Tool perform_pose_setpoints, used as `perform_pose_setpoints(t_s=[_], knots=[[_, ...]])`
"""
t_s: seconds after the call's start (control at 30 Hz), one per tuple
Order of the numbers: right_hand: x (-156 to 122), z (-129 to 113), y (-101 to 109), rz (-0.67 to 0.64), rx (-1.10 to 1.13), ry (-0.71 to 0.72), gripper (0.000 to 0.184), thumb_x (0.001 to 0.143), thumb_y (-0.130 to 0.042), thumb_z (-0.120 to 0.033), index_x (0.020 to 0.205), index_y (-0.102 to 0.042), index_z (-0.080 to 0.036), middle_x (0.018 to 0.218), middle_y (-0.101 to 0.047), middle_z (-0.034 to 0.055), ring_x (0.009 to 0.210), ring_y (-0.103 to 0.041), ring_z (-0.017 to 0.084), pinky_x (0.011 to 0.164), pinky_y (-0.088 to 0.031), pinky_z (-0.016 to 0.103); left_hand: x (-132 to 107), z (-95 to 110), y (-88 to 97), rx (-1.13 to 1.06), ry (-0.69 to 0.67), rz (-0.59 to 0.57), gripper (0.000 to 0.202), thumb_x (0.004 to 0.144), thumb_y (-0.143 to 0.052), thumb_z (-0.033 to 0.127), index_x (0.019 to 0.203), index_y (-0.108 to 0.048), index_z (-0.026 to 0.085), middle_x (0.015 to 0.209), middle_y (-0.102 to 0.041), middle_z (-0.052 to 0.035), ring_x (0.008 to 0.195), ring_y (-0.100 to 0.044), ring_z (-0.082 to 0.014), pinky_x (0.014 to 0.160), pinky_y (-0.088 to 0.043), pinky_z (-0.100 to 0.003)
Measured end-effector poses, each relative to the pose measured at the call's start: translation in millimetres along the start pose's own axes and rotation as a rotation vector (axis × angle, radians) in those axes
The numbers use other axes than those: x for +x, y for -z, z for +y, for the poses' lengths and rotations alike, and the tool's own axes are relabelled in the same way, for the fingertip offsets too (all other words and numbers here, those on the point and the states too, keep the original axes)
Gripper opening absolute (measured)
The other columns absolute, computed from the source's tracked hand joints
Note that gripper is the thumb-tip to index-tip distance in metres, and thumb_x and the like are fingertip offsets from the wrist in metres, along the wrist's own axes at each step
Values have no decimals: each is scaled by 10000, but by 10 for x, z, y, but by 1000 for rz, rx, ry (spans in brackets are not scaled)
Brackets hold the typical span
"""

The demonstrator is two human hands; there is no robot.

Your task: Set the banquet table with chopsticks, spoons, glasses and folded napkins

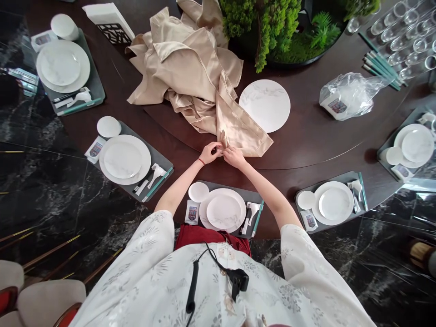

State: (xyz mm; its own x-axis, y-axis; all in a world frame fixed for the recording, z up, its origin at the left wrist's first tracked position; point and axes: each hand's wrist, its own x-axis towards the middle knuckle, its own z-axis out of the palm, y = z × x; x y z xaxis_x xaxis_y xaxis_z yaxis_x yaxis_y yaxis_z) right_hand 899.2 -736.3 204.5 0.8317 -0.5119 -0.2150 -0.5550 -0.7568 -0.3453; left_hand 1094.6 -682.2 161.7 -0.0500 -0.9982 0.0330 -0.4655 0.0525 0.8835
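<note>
Both hands meet at the near corner of a beige satin napkin (238, 125), which spreads up and to the right from them. My left hand (211, 152), a red string on its wrist, pinches the gathered edge with curled fingers. Close beside it, my right hand (234, 156) has its fingers closed on the same cloth. Behind the napkin lies a heap of crumpled beige napkins (187, 63). A white marbled plate (265, 104) sits just right of the cloth, partly covered by its edge.
Place settings on grey mats ring the dark round table (306, 141), one with stacked plates (226, 211) right before me. A plastic bag of packets (350, 95), teal sticks (383, 68), glasses (405, 36), a planter (299, 56) and a paper-napkin holder (111, 22) stand farther off.
</note>
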Motion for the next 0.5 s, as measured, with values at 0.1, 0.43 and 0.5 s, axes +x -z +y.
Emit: perform_pose_setpoints(t_s=[0.1,0.43,0.5], knots=[[151,56,107,-79,147,-95,304,1043,-430,-223,1139,-696,-113,1096,-731,156,988,-652,266,880,-475,357,-19,17,-1,-18,40,32,283,874,-707,330,1114,-724,182,1113,-768,-113,1015,-719,-232,830,-591,-344],[60,48,20,20,89,2,279,1001,-565,-288,1203,-653,-118,1302,-662,197,1229,-571,343,1038,-454,472,-80,-61,-279,-96,326,414,169,772,-813,293,763,-680,189,817,-696,-48,672,-649,-156,622,-575,-297],[-18,38,-32,26,46,73,292,1002,-542,-262,1231,-644,-111,1310,-659,204,1250,-562,343,1077,-436,484,-74,-42,-312,-95,326,449,166,786,-801,291,730,-677,195,786,-693,-45,683,-655,-167,657,-585,-315]])
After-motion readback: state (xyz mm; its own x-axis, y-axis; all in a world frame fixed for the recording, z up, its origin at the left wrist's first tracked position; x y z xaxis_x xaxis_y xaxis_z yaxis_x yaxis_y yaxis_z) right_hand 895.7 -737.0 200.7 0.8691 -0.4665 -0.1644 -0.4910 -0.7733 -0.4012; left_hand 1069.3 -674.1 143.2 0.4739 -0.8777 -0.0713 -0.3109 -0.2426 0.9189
